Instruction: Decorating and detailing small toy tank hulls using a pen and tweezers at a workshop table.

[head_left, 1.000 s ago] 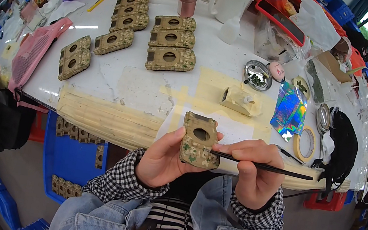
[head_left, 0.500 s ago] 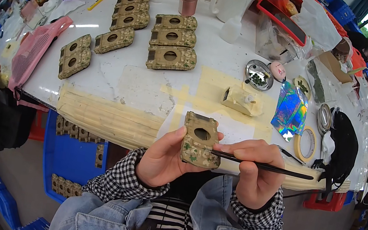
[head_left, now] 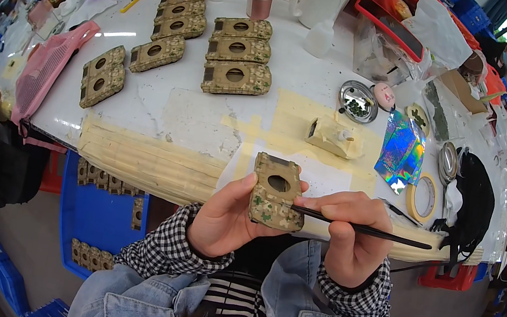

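My left hand (head_left: 226, 214) is closed around the edges of a camouflage-painted toy tank hull (head_left: 273, 191), a flat tan piece with a round hole and small green patches. It is held tilted over the table's near edge. In my right hand (head_left: 355, 231) is a pair of slim black tweezers (head_left: 381, 233), pinched between thumb and fingers. Their tip reaches the hull's surface just below the hole; whether it grips anything is too small to tell. My right fingertips rest close to the hull's right edge.
Several similar hulls (head_left: 236, 79) lie in groups at the left and middle. A small taped block (head_left: 334, 138), a metal dish of green bits (head_left: 358, 102), iridescent sheets (head_left: 402, 152) and a tape roll (head_left: 421, 198) are right. A blue tray (head_left: 99, 217) with more hulls sits lower left.
The view has shifted very slightly. Both hands, the hull and the tweezers keep nearly the same places, with the tip still at the hull's surface.
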The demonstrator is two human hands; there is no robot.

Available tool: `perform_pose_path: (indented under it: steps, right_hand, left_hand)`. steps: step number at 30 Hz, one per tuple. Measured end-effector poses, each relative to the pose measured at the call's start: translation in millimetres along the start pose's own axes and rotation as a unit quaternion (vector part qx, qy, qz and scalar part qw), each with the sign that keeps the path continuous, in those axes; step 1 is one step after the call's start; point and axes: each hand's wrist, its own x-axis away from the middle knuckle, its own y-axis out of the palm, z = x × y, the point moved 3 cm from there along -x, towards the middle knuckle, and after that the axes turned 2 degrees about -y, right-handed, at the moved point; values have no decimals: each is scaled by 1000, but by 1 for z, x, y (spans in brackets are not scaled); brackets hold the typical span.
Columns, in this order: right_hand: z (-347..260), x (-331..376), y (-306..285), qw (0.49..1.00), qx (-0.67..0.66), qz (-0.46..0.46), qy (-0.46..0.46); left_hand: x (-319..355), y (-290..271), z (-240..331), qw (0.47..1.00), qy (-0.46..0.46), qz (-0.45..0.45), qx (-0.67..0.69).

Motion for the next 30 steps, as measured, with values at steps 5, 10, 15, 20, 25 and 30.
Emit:
perform_pose_path:
  steps: [5, 10, 15, 20, 25, 30]
  right_hand:
    - [2, 1, -1, 1000, -3, 4, -3]
    - [4, 4, 0, 994, -89, 62, 28]
    - [5, 3, -8, 995, -47, 84, -26]
    - [13, 1, -26, 979, 127, 158, 4]
    - [26, -17, -40, 923, 362, 131, 3]
    - [39, -28, -41, 902, 421, 96, -5]
  left_hand:
    - [0, 1, 1, 1000, 0, -2, 3]
    - [0, 1, 1, 1000, -8, -1, 13]
    - [-1, -4, 0, 999, -4, -30, 42]
    - [-1, -4, 0, 995, 15, -36, 96]
    - [-2, -6, -1, 982, 5, -51, 179]
    - [-3, -2, 1, 978, 9, -60, 201]
